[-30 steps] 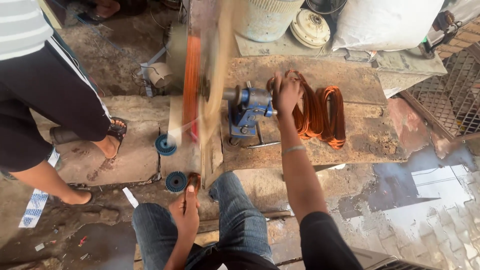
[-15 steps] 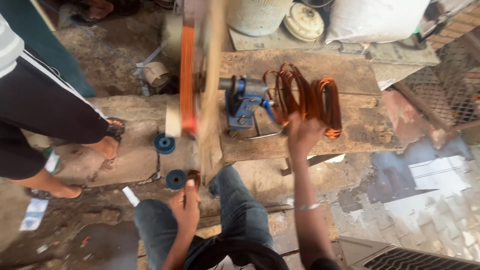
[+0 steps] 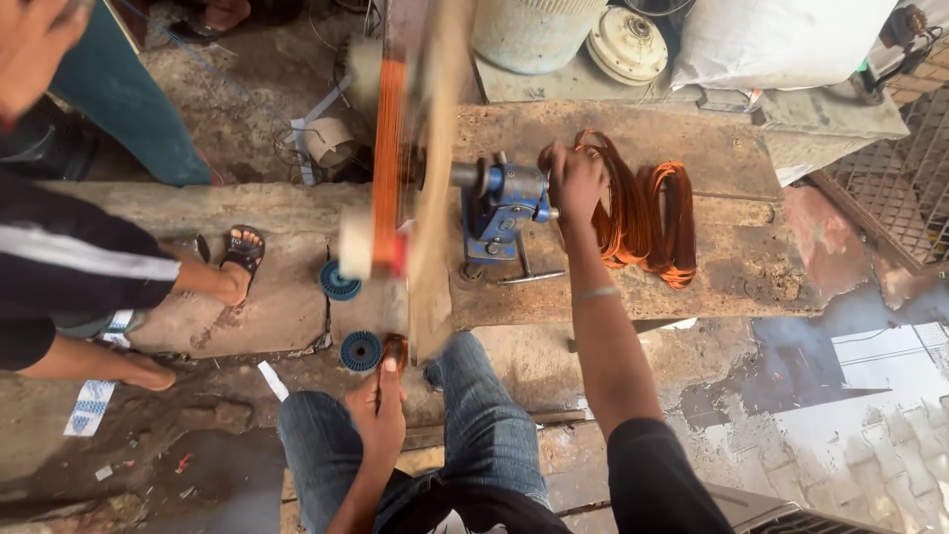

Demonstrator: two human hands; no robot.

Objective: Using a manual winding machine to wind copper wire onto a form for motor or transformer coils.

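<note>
My right hand (image 3: 576, 183) is closed around the crank handle of a blue hand winder (image 3: 504, 203) bolted to a worn wooden bench (image 3: 712, 267). Left of the winder, a wooden former carrying an orange copper winding (image 3: 390, 168) is blurred by spinning. My left hand (image 3: 381, 400) is low over my knee, pinching the copper wire (image 3: 395, 348) that runs up to the former. Finished copper coils (image 3: 647, 208) lie on the bench just right of my right hand.
Two blue spools (image 3: 338, 282) (image 3: 361, 349) sit on the concrete step beside the former. Another person stands at the left with a sandalled foot (image 3: 237, 252) near the spools. A metal drum (image 3: 534, 30), a round motor cover (image 3: 628, 44) and a white sack (image 3: 781, 40) crowd the far side.
My right hand swung down toward me half a second ago and is now back up beside the winder, turning the crank. The former keeps spinning. My left hand has stayed put.
</note>
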